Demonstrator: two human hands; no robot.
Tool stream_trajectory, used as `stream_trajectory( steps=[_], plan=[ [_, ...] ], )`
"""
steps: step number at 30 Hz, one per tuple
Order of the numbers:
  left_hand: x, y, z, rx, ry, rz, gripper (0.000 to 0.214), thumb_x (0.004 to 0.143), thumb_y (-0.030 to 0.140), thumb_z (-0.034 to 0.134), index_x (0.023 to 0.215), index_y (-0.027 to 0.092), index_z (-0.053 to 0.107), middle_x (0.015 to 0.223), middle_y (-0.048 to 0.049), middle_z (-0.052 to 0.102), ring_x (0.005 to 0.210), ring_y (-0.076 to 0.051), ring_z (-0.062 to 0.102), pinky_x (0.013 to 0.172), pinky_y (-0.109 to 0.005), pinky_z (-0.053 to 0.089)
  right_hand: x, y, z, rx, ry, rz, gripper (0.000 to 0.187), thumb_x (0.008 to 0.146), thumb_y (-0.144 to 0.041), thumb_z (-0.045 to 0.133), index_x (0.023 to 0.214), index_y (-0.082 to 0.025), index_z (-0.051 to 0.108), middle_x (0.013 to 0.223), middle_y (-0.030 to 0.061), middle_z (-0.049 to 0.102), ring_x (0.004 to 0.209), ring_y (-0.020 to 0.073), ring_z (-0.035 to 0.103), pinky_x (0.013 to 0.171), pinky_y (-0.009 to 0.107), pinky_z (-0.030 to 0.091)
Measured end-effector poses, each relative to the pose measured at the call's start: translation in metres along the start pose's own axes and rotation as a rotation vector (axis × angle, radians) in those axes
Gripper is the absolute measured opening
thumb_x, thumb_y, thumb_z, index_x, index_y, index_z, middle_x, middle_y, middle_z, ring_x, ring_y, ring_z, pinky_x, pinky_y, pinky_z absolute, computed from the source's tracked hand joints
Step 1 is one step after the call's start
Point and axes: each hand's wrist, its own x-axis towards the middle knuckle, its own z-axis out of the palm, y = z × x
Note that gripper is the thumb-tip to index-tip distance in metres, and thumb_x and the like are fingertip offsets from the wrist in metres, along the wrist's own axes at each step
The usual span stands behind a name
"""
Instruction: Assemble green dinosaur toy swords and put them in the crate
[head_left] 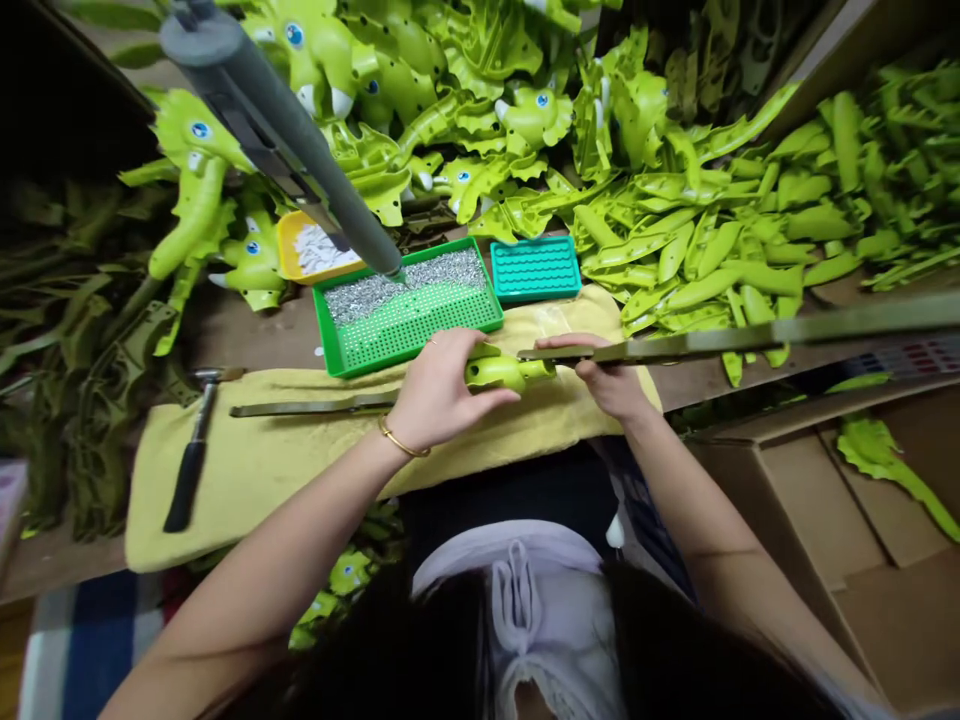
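Observation:
My left hand is closed around a lime-green plastic toy part, thumb along its near side. A long, thin olive plastic piece extends left from beneath this hand; its inner end is hidden. Closed on the end of another long olive plastic piece, my right hand keeps it against or very near the right end of the green part. Whether the two are joined cannot be made out. Both hands are above a yellow cloth.
A grey powered screwdriver hangs over a green tray of small metal screws. Nearby are a yellow tub of white pieces, a teal tray and a hammer. Lime-green dinosaur parts pile up behind; a cardboard box stands right.

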Motion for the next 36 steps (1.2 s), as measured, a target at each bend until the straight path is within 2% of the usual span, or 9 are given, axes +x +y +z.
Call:
stream_trajectory(
  steps=[4, 9, 14, 16, 18, 21, 25, 31, 36],
  plan=[
    [0.005, 0.001, 0.001, -0.019, 0.000, -0.034, 0.061, 0.066, 0.056, 0.079, 0.107, 0.019, 0.055, 0.107, -0.0094, 0.065, 0.102, -0.030, 0.061, 0.087, -0.044, 0.050, 0.007, 0.003, 0.003, 0.049, -0.027, 0.043, 0.045, 0.079, -0.061, 0.065, 0.107, -0.026, 0.069, 0.112, 0.0049, 0.073, 0.111, 0.0218, 0.066, 0.107, 0.043, 0.047],
    [0.011, 0.003, 0.000, -0.049, -0.011, -0.094, 0.061, 0.064, 0.057, 0.080, 0.104, 0.019, 0.055, 0.107, -0.0090, 0.066, 0.102, -0.029, 0.062, 0.089, -0.043, 0.050, 0.022, 0.014, 0.027, 0.256, 0.215, 0.115, 0.053, 0.077, -0.073, 0.058, 0.093, -0.023, 0.064, 0.094, 0.0052, 0.074, 0.096, 0.0209, 0.070, 0.088, 0.038, 0.056],
    [0.017, 0.004, -0.001, -0.062, -0.019, -0.164, 0.063, 0.062, 0.057, 0.081, 0.105, 0.019, 0.055, 0.109, -0.0089, 0.067, 0.103, -0.029, 0.062, 0.090, -0.042, 0.049, 0.025, 0.020, 0.045, 0.194, 0.365, -0.024, 0.042, 0.087, -0.064, 0.051, 0.089, -0.024, 0.061, 0.093, 0.0042, 0.072, 0.102, 0.0191, 0.068, 0.094, 0.036, 0.053],
    [0.019, 0.003, -0.001, -0.071, -0.011, -0.193, 0.062, 0.062, 0.058, 0.080, 0.104, 0.019, 0.055, 0.106, -0.0078, 0.067, 0.100, -0.028, 0.063, 0.089, -0.041, 0.049, 0.024, 0.020, 0.045, 0.200, 0.341, -0.037, 0.043, 0.083, -0.066, 0.054, 0.091, -0.024, 0.061, 0.096, 0.0044, 0.072, 0.103, 0.0196, 0.067, 0.097, 0.037, 0.052],
    [0.022, 0.002, -0.001, -0.087, -0.006, -0.218, 0.062, 0.063, 0.058, 0.079, 0.104, 0.018, 0.056, 0.104, -0.0074, 0.067, 0.097, -0.027, 0.063, 0.087, -0.041, 0.049, 0.025, 0.018, 0.044, 0.186, 0.273, 0.019, 0.050, 0.070, -0.068, 0.068, 0.094, -0.025, 0.060, 0.098, 0.0043, 0.072, 0.102, 0.0209, 0.067, 0.097, 0.039, 0.052],
    [0.024, 0.001, -0.004, -0.115, -0.021, -0.229, 0.062, 0.063, 0.058, 0.078, 0.105, 0.017, 0.056, 0.106, -0.0079, 0.067, 0.098, -0.027, 0.063, 0.088, -0.040, 0.049, 0.028, 0.009, 0.043, 0.099, 0.228, 0.145, 0.058, 0.053, -0.057, 0.085, 0.094, -0.024, 0.061, 0.100, 0.0049, 0.072, 0.099, 0.0223, 0.068, 0.098, 0.039, 0.053],
    [0.025, 0.003, -0.009, -0.154, -0.037, -0.197, 0.062, 0.063, 0.060, 0.077, 0.104, 0.018, 0.056, 0.106, -0.0074, 0.067, 0.099, -0.027, 0.063, 0.088, -0.040, 0.049, 0.031, 0.000, 0.041, 0.063, 0.276, 0.165, 0.052, 0.055, -0.054, 0.085, 0.090, -0.022, 0.063, 0.097, 0.0053, 0.072, 0.096, 0.0222, 0.068, 0.098, 0.040, 0.052],
    [0.027, 0.004, -0.007, -0.184, 0.000, -0.218, 0.061, 0.063, 0.061, 0.077, 0.101, 0.019, 0.057, 0.099, -0.0063, 0.067, 0.092, -0.025, 0.063, 0.085, -0.040, 0.050, 0.032, 0.004, 0.035, -0.010, 0.139, 0.279, 0.053, 0.060, -0.051, 0.083, 0.099, -0.020, 0.064, 0.103, 0.0050, 0.073, 0.102, 0.0237, 0.066, 0.092, 0.038, 0.054],
    [0.032, 0.002, -0.010, -0.234, -0.015, -0.278, 0.062, 0.060, 0.060, 0.079, 0.100, 0.019, 0.057, 0.097, -0.0053, 0.067, 0.090, -0.025, 0.063, 0.083, -0.039, 0.050, 0.035, 0.007, 0.038, -0.083, 0.217, 0.306, 0.047, 0.061, -0.058, 0.078, 0.081, -0.019, 0.063, 0.080, 0.0024, 0.070, 0.077, 0.0197, 0.065, 0.069, 0.032, 0.055]
  ],
)
